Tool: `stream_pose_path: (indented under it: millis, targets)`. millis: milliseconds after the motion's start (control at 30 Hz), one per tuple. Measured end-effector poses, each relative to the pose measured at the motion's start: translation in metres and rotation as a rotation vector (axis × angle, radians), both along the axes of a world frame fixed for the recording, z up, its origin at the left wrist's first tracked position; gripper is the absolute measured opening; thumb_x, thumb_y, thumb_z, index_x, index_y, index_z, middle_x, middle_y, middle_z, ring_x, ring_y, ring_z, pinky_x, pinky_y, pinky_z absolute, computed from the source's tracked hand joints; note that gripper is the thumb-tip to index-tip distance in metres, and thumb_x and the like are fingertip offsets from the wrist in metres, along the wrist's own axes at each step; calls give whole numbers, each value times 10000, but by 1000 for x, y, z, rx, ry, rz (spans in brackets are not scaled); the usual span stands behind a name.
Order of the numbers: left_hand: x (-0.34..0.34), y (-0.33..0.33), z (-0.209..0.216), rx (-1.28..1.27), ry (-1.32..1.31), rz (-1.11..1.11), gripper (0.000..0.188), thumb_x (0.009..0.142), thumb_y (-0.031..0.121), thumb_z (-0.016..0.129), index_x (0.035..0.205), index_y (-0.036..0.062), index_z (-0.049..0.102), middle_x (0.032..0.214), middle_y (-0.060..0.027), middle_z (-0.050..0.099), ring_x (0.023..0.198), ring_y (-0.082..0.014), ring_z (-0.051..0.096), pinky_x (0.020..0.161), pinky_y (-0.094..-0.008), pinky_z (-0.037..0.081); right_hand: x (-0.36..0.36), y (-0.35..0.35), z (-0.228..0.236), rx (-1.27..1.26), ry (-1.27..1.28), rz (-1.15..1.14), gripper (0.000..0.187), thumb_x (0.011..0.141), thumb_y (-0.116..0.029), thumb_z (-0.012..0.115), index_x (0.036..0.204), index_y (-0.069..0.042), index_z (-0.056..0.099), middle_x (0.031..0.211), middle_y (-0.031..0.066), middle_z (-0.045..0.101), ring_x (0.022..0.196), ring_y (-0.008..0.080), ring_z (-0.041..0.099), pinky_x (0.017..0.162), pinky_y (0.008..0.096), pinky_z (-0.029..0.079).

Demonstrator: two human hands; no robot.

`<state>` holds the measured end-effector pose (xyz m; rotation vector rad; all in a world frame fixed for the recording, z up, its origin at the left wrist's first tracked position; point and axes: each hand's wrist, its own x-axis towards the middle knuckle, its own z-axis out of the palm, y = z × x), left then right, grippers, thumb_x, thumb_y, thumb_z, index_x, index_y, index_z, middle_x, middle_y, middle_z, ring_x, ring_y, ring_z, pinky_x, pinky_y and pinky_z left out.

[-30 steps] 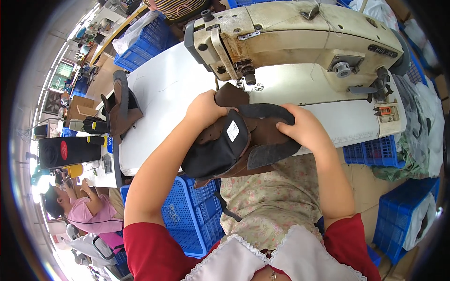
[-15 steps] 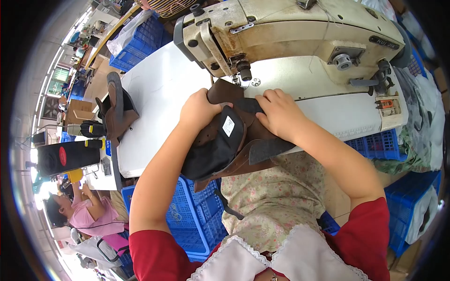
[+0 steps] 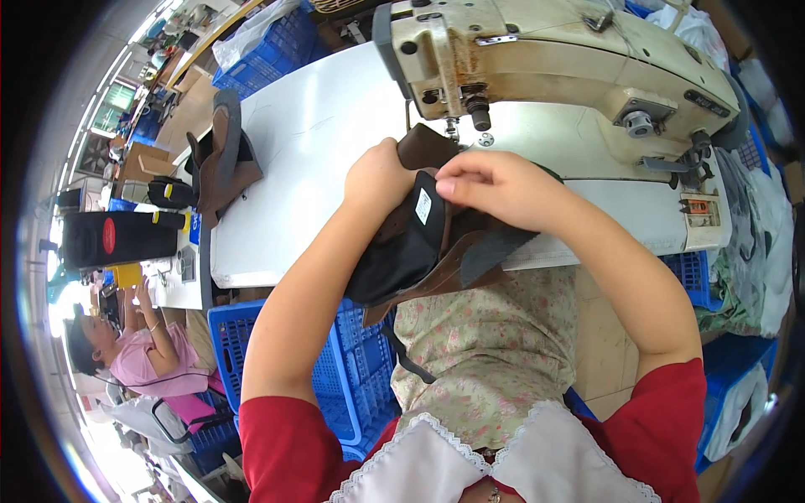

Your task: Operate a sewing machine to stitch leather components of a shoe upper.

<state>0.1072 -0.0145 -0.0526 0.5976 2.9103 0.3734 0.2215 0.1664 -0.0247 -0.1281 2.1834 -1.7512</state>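
Note:
A brown leather shoe upper with black lining and a white label lies at the front edge of the white sewing table, its top flap close beside the needle area of the sewing machine. My left hand is closed round its left side, with the fingertips hidden. Over its right side, my right hand has thumb and curled fingers pinched together at the lining's edge beside the label. A grey-black flap hangs below that hand.
Another brown shoe upper stands on the left of the table. Blue crates stand below the table and at the back left. Grey and green cloth is heaped at the right. A person in pink sits at the far left.
My right hand has lifted off the upper's right side and moved left to the lining by the label, fingers curling in. My left hand keeps its hold. The view has shifted slightly.

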Motion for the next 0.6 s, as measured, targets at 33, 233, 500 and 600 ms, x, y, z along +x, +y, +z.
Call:
stream_pose_path:
  millis: [33, 233, 500, 600]
  targets:
    - [-2, 1, -1, 13, -24, 1, 662, 640, 549, 775, 938, -22, 618, 946, -218, 677, 924, -351, 658, 805, -415, 509, 6, -7, -6, -35, 206, -33, 370, 935, -286, 641, 1182, -13, 611, 1045, 94, 664, 900, 123, 632, 803, 257, 504]
    - [-8, 2, 6, 0, -85, -40, 752, 603, 589, 782, 993, -36, 632, 980, -223, 678, 922, -347, 664, 802, -415, 515, 12, -25, 8, 212, 669, 242, 428, 811, -296, 733, 1132, -20, 669, 1061, 142, 638, 975, 300, 621, 854, 347, 491]
    - [-15, 1, 3, -16, -221, -37, 769, 573, 585, 805, 992, -41, 647, 982, -217, 671, 929, -341, 651, 812, -413, 504, 13, -84, -12, 433, 730, 530, 343, 851, -334, 614, 1017, -48, 704, 939, 114, 625, 942, 289, 591, 813, 409, 475]
    - [-14, 2, 3, -16, -217, -38, 751, 579, 571, 809, 1008, -23, 645, 986, -196, 675, 921, -333, 652, 812, -408, 505, 26, -102, -19, 701, 874, 516, 413, 864, -354, 598, 1097, -17, 656, 993, 104, 606, 996, 260, 546, 842, 382, 447]
